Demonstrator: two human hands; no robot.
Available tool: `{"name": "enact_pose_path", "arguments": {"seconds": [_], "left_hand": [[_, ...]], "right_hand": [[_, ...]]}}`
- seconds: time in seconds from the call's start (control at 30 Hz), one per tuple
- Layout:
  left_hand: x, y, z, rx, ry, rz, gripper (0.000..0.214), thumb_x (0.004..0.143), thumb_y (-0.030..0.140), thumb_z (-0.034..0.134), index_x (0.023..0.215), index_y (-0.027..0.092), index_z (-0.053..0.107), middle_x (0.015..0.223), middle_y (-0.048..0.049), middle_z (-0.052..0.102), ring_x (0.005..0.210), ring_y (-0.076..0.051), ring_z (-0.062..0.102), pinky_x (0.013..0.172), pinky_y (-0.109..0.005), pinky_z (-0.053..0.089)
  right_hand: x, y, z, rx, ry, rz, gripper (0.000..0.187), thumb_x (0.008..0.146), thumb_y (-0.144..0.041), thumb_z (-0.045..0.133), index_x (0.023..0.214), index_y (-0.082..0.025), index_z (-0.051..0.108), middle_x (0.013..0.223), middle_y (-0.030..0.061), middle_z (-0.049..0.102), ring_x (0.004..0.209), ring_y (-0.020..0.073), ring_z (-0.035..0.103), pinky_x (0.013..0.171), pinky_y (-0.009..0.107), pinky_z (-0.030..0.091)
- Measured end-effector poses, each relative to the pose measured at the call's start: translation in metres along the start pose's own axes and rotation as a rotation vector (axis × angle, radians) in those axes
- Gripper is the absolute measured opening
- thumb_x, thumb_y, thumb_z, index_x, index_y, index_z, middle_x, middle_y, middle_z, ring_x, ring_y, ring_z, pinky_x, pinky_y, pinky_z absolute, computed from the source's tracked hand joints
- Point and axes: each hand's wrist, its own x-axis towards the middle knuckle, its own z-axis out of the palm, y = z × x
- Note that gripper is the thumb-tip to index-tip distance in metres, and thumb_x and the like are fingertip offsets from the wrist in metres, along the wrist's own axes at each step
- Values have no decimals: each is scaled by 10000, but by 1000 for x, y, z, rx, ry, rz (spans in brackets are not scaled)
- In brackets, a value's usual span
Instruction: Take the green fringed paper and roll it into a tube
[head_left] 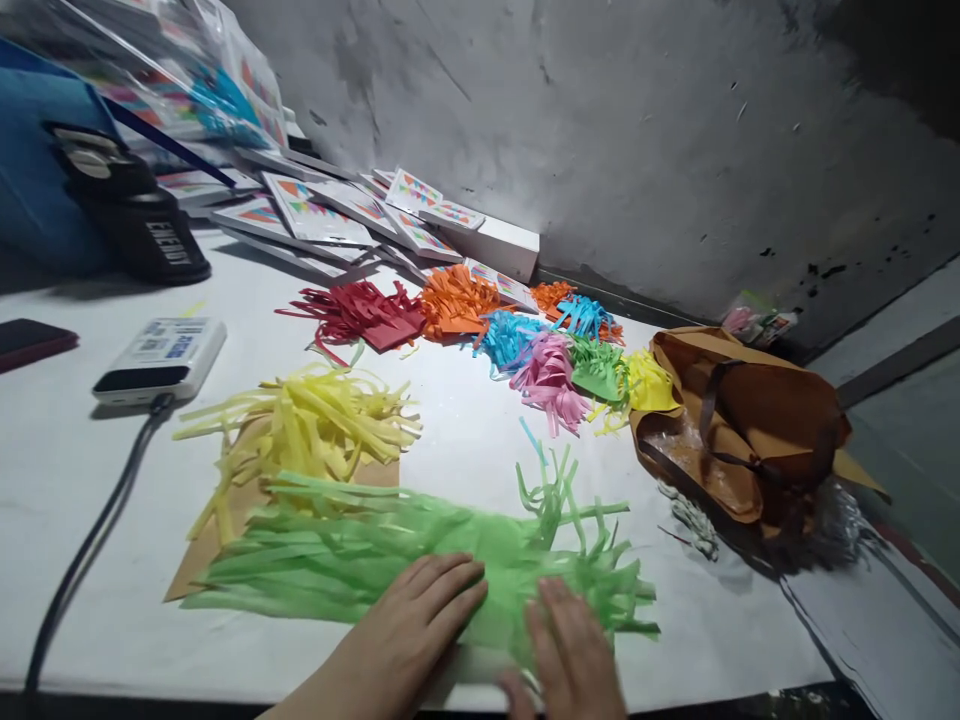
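My left hand lies flat, fingers stretched out, on a sheet of green fringed tissue paper near the front edge of the white table. My right hand rests beside it on the same green paper, fingers out and slightly blurred. The green fringe partly covers a brown paper sheet. Yellow fringed paper lies on that brown sheet just behind the green one.
Red, orange, blue, pink, green and yellow fringe piles line the back. A brown paper bag lies right. A power bank with cable, a phone and stacked packets sit left.
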Motion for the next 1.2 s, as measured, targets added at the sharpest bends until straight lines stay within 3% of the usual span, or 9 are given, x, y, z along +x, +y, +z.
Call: {"name": "enact_pose_path", "arguments": {"seconds": [0.13, 0.3, 0.43, 0.53, 0.67, 0.77, 0.93, 1.07, 1.2], "left_hand": [[-3, 0, -7, 3, 9, 2, 571, 757, -37, 487, 1267, 201, 588, 1259, -82, 726, 1156, -275, 624, 1007, -406, 469], [-12, -12, -24, -113, 26, -104, 432, 835, -37, 432, 1072, 252, 649, 1053, -16, 754, 985, -222, 635, 894, -349, 422], [3, -20, -38, -93, -115, -142, 273, 943, 71, 425, 864, 220, 640, 868, -26, 737, 812, -220, 629, 720, -330, 407], [25, -25, -41, 33, -239, -303, 292, 980, 154, 432, 772, 199, 632, 762, -41, 700, 712, -221, 625, 656, -319, 409], [48, -32, -38, 141, -322, -460, 285, 971, 158, 452, 781, 189, 662, 730, -76, 716, 682, -248, 654, 600, -317, 410], [56, -32, -37, 164, -351, -512, 265, 971, 184, 482, 801, 184, 685, 722, -101, 734, 676, -272, 681, 593, -321, 436], [61, -30, -37, 186, -387, -556, 268, 965, 174, 477, 833, 162, 711, 778, -145, 765, 745, -326, 727, 618, -350, 479], [61, -28, -38, 199, -359, -574, 267, 985, 175, 472, 857, 152, 706, 780, -135, 758, 748, -310, 722, 642, -357, 483], [49, -24, -39, 187, -212, -463, 251, 920, 263, 673, 1161, 192, 666, 1165, -135, 722, 1092, -340, 640, 887, -438, 466]], "right_hand": [[12, -36, 39, 60, -3, -72, 480, 939, -32, 335, 1334, -125, 592, 1079, 109, 783, 1089, 247, 728, 979, 446, 558], [14, -23, 16, 98, -152, -51, 419, 924, 12, 379, 1221, -159, 621, 1040, 70, 780, 1115, 236, 699, 1015, 420, 485], [38, -16, 5, 128, -222, 105, 174, 999, -137, 484, 1026, -211, 638, 840, 37, 710, 829, 213, 680, 800, 358, 499], [61, -13, 15, 37, -309, 210, 290, 1052, -227, 407, 854, -245, 618, 723, 7, 652, 662, 193, 620, 655, 312, 438], [79, -6, 32, -131, -305, 254, 417, 1072, -279, 330, 721, -255, 554, 577, -12, 603, 529, 198, 576, 561, 322, 369], [82, -3, 35, -205, -258, 261, 341, 1054, -243, 361, 801, -229, 589, 645, 23, 633, 600, 229, 599, 615, 350, 373], [77, -15, 25, -66, -173, 5, 180, 1000, -161, 504, 1118, -188, 637, 1029, 79, 696, 998, 255, 624, 1011, 456, 335], [71, -22, 28, 42, -237, -86, 293, 1022, -109, 374, 998, -174, 659, 863, 39, 674, 834, 209, 601, 947, 398, 346], [67, -23, 32, 44, -184, -44, 249, 964, -44, 434, 863, -176, 619, 766, 20, 612, 740, 193, 553, 886, 390, 358]]}}
